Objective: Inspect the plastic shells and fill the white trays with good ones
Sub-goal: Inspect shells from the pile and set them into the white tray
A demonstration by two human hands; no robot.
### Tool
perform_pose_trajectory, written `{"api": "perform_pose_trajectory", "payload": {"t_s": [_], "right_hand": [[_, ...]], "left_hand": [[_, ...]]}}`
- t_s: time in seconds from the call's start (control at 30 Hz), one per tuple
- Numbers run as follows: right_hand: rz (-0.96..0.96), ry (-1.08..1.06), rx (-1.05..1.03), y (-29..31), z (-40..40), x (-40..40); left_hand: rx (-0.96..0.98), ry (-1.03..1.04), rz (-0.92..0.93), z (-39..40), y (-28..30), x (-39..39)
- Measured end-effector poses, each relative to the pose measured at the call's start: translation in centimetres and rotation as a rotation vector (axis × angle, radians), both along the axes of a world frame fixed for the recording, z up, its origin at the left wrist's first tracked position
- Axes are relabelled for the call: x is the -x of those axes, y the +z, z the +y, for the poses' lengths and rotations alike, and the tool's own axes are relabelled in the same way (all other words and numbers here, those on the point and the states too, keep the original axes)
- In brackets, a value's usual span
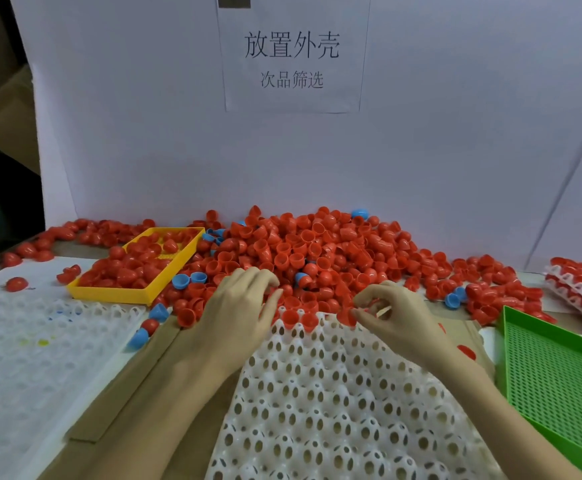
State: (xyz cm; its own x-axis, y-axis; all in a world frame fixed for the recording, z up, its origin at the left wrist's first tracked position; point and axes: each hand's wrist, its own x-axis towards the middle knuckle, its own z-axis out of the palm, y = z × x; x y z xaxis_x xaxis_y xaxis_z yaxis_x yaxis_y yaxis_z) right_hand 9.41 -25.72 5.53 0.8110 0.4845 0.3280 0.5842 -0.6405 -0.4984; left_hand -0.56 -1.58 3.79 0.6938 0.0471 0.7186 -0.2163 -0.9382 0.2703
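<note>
A big heap of red plastic shells [317, 244], with a few blue ones mixed in, lies against the white backboard. In front of me lies a white tray [334, 403] full of holes. Two red shells [298, 318] sit in its far row. My left hand [237, 306] rests palm down on the heap's near edge, fingers curled into the shells; whether it grips one is hidden. At the tray's far right corner, my right hand [390, 313] pinches a red shell [346, 315].
A yellow basket [109, 292] with red shells stands at the left, a green basket [559, 375] at the right. More white trays [23, 358] lie at the left. A stack of filled trays [580, 285] sits far right. Loose shells are scattered about.
</note>
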Motion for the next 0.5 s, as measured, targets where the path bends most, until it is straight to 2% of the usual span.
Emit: {"api": "perform_pose_trajectory", "payload": {"t_s": [0.13,0.3,0.5], "right_hand": [[-0.058,0.050,0.213,0.2,2.0,-1.6],[-0.052,0.098,0.492,1.2,5.2,-2.4],[0.013,0.066,0.606,0.4,7.3,-2.5]], "left_hand": [[-0.049,0.060,0.069,1.0,-0.6,-0.2],[-0.035,0.050,0.064,0.8,-0.1,0.0],[-0.049,0.037,0.076,0.5,0.3,0.3]]}}
